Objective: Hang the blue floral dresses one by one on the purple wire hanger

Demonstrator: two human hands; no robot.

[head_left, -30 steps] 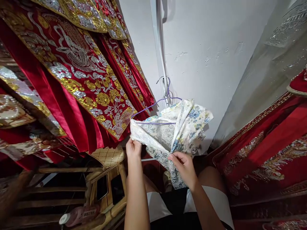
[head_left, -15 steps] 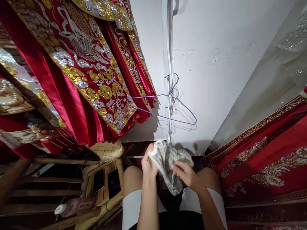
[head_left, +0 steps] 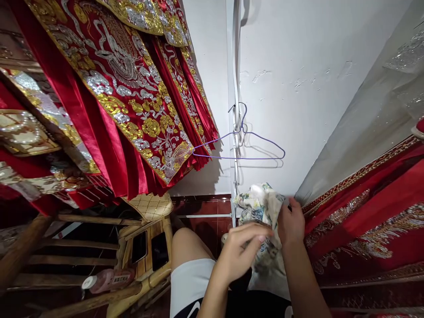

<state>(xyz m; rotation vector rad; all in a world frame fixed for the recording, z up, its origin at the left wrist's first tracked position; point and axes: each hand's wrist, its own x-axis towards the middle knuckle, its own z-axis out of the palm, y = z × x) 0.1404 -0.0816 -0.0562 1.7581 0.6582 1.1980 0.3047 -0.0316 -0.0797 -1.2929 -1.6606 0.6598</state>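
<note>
A crumpled white cloth with a blue, green and yellow floral print (head_left: 255,203) hangs over my lap. My right hand (head_left: 291,221) is at its right edge, fingers curled around the fabric and partly blurred. My left hand (head_left: 243,247) reaches across the front of the cloth, fingers stretched to the right and thumb apart from them. Its fingertips overlap the fabric. Above the cloth, a purple wire hanger (head_left: 238,157) hangs with nothing on it from a white vertical strip (head_left: 236,79) by the wall.
Red garments with gold and silver embroidery (head_left: 149,106) hang at the left. Another red beaded garment (head_left: 364,216) fills the right side. A bamboo chair (head_left: 142,291) on the left holds two dark phones (head_left: 160,251) and a pink bottle (head_left: 107,281). Behind stands a white wall (head_left: 298,110).
The cloth has shifted right and spread more upright. Both hands have moved right, my left crossing in front of the cloth. The hanger has swung to a more level position.
</note>
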